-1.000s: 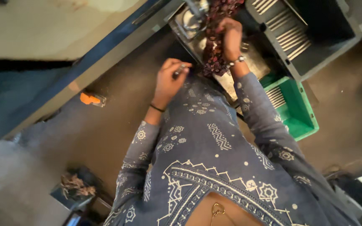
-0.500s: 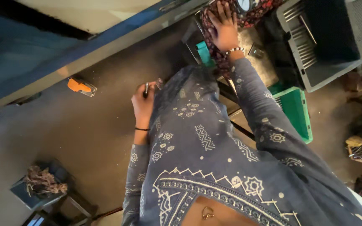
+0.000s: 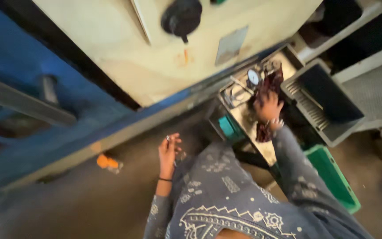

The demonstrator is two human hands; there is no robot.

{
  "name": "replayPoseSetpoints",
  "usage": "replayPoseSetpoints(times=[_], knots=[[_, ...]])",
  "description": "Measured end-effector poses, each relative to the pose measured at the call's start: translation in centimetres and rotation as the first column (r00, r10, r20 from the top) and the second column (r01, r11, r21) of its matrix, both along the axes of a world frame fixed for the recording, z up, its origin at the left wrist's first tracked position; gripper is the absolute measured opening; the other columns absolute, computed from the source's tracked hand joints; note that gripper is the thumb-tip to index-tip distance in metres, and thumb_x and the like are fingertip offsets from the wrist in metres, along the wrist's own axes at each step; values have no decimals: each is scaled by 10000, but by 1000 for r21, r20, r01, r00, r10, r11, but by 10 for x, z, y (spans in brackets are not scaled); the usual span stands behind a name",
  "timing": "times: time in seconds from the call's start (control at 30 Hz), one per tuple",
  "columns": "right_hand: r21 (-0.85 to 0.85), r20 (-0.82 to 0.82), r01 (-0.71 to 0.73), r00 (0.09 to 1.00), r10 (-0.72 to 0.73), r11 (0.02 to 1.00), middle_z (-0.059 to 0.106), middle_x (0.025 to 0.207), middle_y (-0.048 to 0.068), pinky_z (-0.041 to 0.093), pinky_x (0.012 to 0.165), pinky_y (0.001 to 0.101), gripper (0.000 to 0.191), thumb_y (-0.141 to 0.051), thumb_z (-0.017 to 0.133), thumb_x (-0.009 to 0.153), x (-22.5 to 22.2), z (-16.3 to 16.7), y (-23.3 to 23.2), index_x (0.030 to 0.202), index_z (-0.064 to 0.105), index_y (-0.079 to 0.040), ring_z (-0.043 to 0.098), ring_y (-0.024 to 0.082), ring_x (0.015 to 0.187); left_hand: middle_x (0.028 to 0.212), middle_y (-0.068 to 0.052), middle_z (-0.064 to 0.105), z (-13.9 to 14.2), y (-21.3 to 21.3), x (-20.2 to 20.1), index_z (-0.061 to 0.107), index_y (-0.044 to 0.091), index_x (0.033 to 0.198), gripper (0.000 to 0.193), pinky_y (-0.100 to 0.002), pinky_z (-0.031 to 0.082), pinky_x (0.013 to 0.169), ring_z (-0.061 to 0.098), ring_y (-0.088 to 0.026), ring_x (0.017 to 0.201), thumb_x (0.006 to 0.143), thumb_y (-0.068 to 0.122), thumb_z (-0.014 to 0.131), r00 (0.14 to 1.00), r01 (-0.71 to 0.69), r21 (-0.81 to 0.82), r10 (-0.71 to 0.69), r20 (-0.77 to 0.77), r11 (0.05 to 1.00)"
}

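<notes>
A dull grey-brown floor (image 3: 67,199) fills the near left. A cream machine cabinet (image 3: 124,53) stands far, edged by a blue frame (image 3: 18,79). At right sit a grey bin (image 3: 328,102) and a green crate (image 3: 332,177). Light is dim and warm.

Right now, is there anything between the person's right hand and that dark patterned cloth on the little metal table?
Nothing visible: the right hand already rests on the dark cloth, beside a round gauge. The left hand hangs apart, pinching something small.
</notes>
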State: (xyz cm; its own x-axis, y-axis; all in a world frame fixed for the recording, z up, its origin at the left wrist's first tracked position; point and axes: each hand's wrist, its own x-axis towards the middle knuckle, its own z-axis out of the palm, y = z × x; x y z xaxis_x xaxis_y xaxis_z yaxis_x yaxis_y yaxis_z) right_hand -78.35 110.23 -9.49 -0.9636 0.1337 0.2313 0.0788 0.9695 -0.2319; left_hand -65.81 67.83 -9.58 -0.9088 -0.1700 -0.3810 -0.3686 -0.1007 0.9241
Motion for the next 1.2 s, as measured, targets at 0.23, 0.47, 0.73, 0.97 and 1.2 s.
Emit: replayPoseSetpoints(times=[0.23, 0.47, 0.73, 0.97, 1.2], knots=[[-794, 124, -207, 865, 486, 572, 662, 1303, 137, 515, 957, 421, 524, -384, 742, 936, 77, -33, -133, 1305, 640, -26, 645, 272, 1164, 967, -126, 723, 21, 42, -56, 645, 22, 1154, 347, -333, 585, 790, 743, -222, 929, 1037, 312, 492, 985, -23, 487, 104, -140, 873], [-973, 221, 192, 650, 727, 124, 683, 808, 47, 542, 587, 265, 238, -256, 618, 1045, 75, 14, -196, 1124, 641, -33, 710, 140, 688, 1099, -105, 744, 63, 38, -65, 700, -1, 1092, 347, -293, 513, 923, 684, -170, 1054, 1094, 274, 487, 853, 97, 40, -62, -518, 994], [-997, 63, 19, 710, 701, 71, 744, 882, 29, 563, 651, 253, 215, -168, 637, 981, 36, 85, -221, 1151, 673, -41, 732, 118, 755, 777, -55, 630, 60, -14, -3, 755, -8, 1174, 251, -259, 450, 575, 548, -107, 643, 1010, 148, 645, 936, -173, 186, 220, -275, 967], [-974, -16, 141, 737, 676, -177, 673, 923, 40, 542, 719, 288, 217, -222, 632, 1036, 60, 94, -275, 1128, 683, -32, 655, 117, 844, 866, -52, 678, 63, -9, 47, 670, -26, 1255, 325, -263, 484, 625, 600, -115, 715, 976, 138, 641, 886, -305, 643, 457, -79, 702], [-927, -94, 152, 793, 603, -344, 709, 1016, 85, 590, 895, 337, 395, -416, 570, 1044, 52, 128, -329, 1069, 679, -38, 711, 181, 974, 945, -95, 750, 110, -54, 12, 676, -15, 1304, 400, -262, 519, 665, 655, -123, 733, 1051, 258, 529, 947, -76, 406, 194, -258, 911]])
